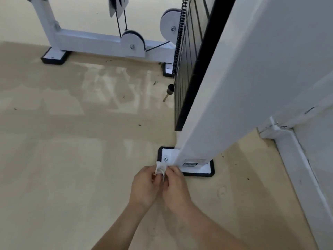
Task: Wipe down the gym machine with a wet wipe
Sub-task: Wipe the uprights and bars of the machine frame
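Wipe (160, 168), one, between two hands (144, 185) (175, 186)

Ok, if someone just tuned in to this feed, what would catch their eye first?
First, the left hand and right hand at bottom centre, together pinching a crumpled wet wipe just in front of the machine's foot plate. Next, the big white upright rising to the right. The black weight stack stands beside it, with its selector pin dangling on a coiled cord.
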Motion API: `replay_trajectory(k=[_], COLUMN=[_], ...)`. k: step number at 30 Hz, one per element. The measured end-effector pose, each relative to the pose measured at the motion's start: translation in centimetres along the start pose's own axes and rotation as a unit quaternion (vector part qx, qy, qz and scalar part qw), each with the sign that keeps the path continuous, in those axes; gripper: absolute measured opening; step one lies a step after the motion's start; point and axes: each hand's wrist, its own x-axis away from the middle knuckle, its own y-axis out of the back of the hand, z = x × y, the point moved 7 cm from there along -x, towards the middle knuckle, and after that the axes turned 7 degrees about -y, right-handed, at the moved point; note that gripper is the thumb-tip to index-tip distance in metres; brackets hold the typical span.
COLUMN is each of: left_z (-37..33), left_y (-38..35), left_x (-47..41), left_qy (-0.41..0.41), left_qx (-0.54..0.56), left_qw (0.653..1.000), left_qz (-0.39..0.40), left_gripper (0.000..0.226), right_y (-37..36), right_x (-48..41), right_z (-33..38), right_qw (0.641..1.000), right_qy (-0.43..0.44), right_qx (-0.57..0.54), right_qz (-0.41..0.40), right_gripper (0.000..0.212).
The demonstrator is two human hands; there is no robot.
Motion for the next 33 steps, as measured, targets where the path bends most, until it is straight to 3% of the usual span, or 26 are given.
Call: replay_trajectory(k=[4,11,13,15,17,20,22,25,29,31,33], left_z=[0.5,0.2,0.2,-0.7,-1.3,-0.5,-0.7,-0.8,-0.3,0.1,-0.6], left_y=[1.9,-0.2,-1.6,-3.1,-4.3,-5.1,-5.3,-4.8,-2.6,-1.8,-1.4], left_x=[-3.4,-8.2,-8.3,-7.5,-6.9,-8.2,-9.2,-9.7,-9.5,-10.2,-11.2], left_qy=[0.02,-0.045,-0.099,-0.215,-0.28,-0.261,-0.26,-0.211,-0.144,-0.046,0.037], left_qx=[-0.049,-0.106,-0.134,-0.206,-0.246,-0.238,-0.23,-0.2,-0.147,-0.013,0.143], left_qw=[0.997,0.992,0.986,0.955,0.927,0.922,0.924,0.952,0.974,0.994,0.983], left_qz=[-0.062,-0.04,-0.011,0.006,0.044,0.162,0.16,0.092,-0.096,-0.1,-0.106], left_gripper=[0.014,0.005,0.01,0.017,0.04,0.055,0.053,0.039,0.02,0.014,0.011], right_y=[-0.8,1.3,1.4,0.9,0.5,0.2,0.4,0.6,1.2,1.9,2.9], right_x=[0.5,1.8,1.6,1.3,1.3,1.7,1.7,1.4,1.7,2.2,2.5], right_z=[-0.3,0.6,0.0,-0.3,-0.4,-0.1,0.1,0.5,0.3,-0.3,-0.8], right_qw=[0.991,0.983,0.978,0.974,0.976,0.977,0.977,0.975,0.97,0.972,0.981], right_qy=[0.003,-0.013,-0.031,-0.031,-0.028,-0.022,-0.023,-0.016,-0.008,-0.021,-0.047], right_qx=[0.11,0.135,0.145,0.155,0.147,0.132,0.132,0.147,0.165,0.158,0.124], right_qz=[0.082,0.121,0.144,0.162,0.161,0.163,0.167,0.167,0.179,0.172,0.144], right_gripper=[0.064,0.067,0.068,0.071,0.074,0.075,0.073,0.073,0.072,0.07,0.067])
